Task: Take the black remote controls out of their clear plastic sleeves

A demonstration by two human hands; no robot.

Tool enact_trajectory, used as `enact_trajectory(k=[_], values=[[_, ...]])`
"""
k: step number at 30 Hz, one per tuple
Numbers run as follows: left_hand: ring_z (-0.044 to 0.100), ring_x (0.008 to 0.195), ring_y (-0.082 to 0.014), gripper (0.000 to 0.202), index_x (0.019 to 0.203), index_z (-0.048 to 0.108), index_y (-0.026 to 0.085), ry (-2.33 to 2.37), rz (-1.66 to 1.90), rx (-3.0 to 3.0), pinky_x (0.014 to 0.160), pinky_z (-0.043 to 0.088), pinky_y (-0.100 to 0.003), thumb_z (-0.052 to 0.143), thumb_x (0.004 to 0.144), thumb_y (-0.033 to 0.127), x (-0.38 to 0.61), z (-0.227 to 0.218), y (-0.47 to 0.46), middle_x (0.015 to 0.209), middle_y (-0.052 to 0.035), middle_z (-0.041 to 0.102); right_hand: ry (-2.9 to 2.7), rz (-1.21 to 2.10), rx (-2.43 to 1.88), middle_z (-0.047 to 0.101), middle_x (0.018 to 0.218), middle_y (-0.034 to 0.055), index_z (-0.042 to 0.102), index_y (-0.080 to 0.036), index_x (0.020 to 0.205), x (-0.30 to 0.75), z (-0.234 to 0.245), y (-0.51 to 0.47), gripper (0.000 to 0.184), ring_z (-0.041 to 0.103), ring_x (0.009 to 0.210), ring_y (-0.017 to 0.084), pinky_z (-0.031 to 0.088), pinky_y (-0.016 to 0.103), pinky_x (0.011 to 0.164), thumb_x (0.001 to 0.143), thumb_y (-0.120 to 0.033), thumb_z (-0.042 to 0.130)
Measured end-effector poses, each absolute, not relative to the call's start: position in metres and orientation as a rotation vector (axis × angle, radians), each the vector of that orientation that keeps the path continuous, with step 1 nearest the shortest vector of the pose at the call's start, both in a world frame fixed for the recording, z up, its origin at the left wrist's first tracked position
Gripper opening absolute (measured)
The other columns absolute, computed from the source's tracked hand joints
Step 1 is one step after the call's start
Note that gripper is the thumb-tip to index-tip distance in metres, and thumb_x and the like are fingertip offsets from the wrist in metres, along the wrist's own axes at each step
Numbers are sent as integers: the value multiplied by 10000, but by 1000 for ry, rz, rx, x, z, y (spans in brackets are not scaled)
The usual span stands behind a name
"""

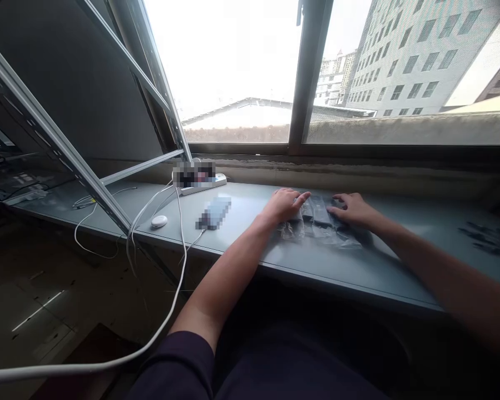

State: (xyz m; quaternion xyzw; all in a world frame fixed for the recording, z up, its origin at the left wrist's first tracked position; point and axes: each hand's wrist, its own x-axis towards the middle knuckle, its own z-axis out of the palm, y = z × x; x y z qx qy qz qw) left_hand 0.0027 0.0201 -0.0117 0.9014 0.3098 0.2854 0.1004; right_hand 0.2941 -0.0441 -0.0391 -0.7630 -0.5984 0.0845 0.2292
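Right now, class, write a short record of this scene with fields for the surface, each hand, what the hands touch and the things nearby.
Surface: grey ledge under a window
Left hand: open, flat on the left part of the clear plastic packet
Right hand: open, flat on its right part
Packet: lies on the ledge, dark items inside, too unclear to name
Nearby, to the left: white power strip, small white round device, blurred flat object, white cables
Far left: slanted metal frame

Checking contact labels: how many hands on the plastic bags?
2. The left hand rests on the left end of the clear plastic bags, right hand on the right end. No others in view.
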Motion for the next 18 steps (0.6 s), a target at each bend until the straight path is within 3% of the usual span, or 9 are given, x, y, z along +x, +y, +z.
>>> enact_trajectory(k=[6,10,13,15,18], values=[[733,1097,-307,670,875,825,225,907,843,2656,1024,484,-389,397,1229,600,2,-12,20,1024,-146,823,-1771,210,-2020,765,1500,243,686,-125,1622,296,-30,-43,793,753,1405,416,595,503,1214,910,-443,828],[731,1089,-307,653,868,820,227,928,834,2640,1010,483,-389,413,1228,590,1,-11,19,1025,-148,819,-1701,218,-2110,778,1508,267,625,-108,1685,295,-16,-51,924,783,1344,475,627,539,1155,868,-432,908],[731,1083,-304,656,867,818,228,943,822,2636,995,487,-389,405,1230,587,1,-10,19,1029,-147,817,-1655,241,-2165,802,1461,274,655,-110,1653,292,-6,-58,923,803,1271,493,657,539,1063,844,-429,965],[732,1087,-304,655,873,814,228,948,810,2645,987,488,-391,401,1231,589,1,-10,20,1034,-144,820,-1657,279,-2177,849,1339,238,739,-117,1542,290,1,-62,780,832,1171,466,670,519,997,852,-402,966],[733,1099,-302,630,871,810,227,959,814,2656,990,487,-393,430,1227,581,2,-10,21,1040,-141,826,-1641,388,-2160,874,1037,150,854,-175,1195,290,8,-67,354,857,984,402,673,465,871,888,-336,927]])
